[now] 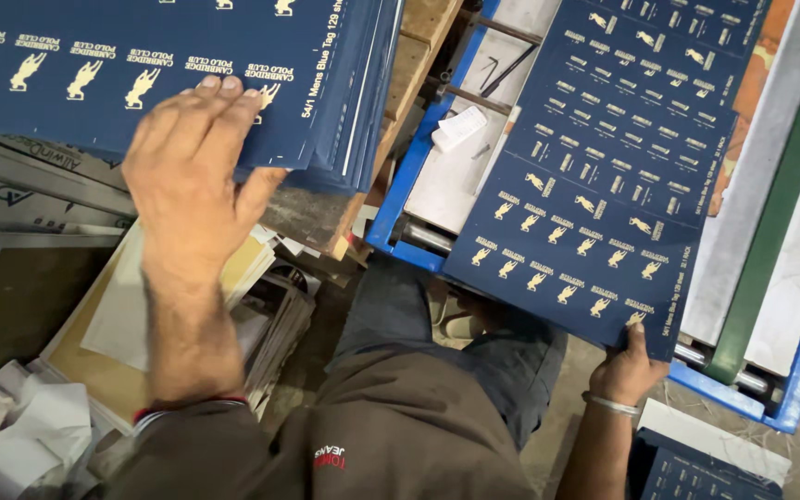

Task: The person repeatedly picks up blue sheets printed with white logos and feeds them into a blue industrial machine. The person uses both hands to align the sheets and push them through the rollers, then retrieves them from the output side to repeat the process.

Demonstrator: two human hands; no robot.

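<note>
Where the person stands, between a wooden bench and a blue machine frame, the items lie as follows.

Left hand (192, 176): flat, fingers together and spread over the stack, palm down on its near edge; it presses rather than grips, apparently to hold the top sheet square with those below.

Stack (159, 65): many navy sheets printed with rows of gold figures, piled on the bench at upper left; edges nearly flush, right side fanned a little, so each sheet seems laid on singly.

Right hand (627, 370): closed on the near corner of the loose sheet, thumb on top and fingers hidden under it; a pinch at the edge, which keeps the skin off most of the print.

Sheet (594, 185): one navy sheet with the same gold figures, lying slantwise across the machine bed, its near corner past the frame's front rail and raised in the hand.

Frame (409, 176): blue metal, with pale bed, rods and a green strip at right; it carries the sheet's far part.

Bench (418, 56): wood, under the stack, touching the frame's left side.

Scrap (122, 315): cardboard, papers and white crumpled sheets, heaped on the floor below the bench, out of the way.

Bangle (613, 405): silver, on the right wrist.

Second pile (696, 477): more navy sheets, low right, partly out of view.
</note>
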